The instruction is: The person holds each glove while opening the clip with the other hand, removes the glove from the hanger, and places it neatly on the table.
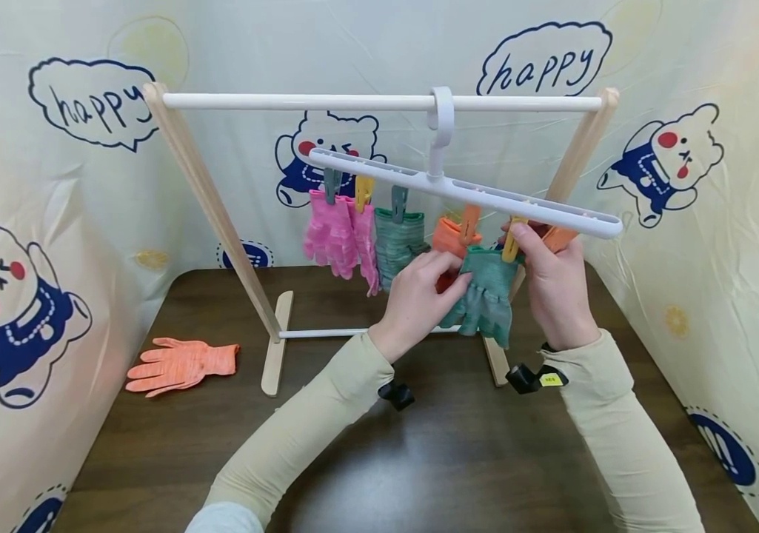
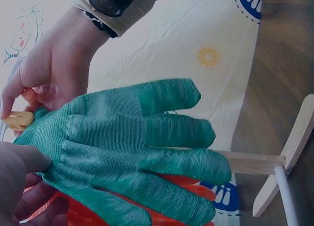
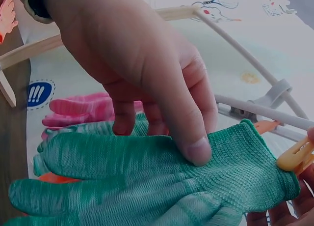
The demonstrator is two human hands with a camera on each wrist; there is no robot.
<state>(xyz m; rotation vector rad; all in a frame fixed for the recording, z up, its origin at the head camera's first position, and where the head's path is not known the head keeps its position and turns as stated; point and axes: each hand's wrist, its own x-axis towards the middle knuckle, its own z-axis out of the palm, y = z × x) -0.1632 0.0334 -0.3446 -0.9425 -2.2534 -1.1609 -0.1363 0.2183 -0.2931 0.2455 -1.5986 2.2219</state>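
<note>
My left hand (image 1: 419, 300) pinches the cuff side of a green knitted glove (image 1: 489, 300), thumb on the near face in the right wrist view. At the glove's cuff, my right hand (image 1: 560, 292) grips a yellow clothespin (image 1: 515, 240) whose jaws bite the cuff's edge. The glove hangs fingers down below a white hanger (image 1: 379, 169), which tilts lower on the right. Something orange (image 1: 559, 238) shows by the right fingers, partly hidden. An orange glove (image 1: 449, 235) on an orange clothespin (image 1: 469, 222) hangs behind the left hand.
Pink gloves (image 1: 329, 233) and another green glove (image 1: 398, 240) hang clipped on the hanger's left half. The hanger hooks over a rack's white rail (image 1: 286, 102) with wooden legs (image 1: 212, 207). A loose orange glove (image 1: 182, 366) lies on the dark table (image 1: 379, 474) at left.
</note>
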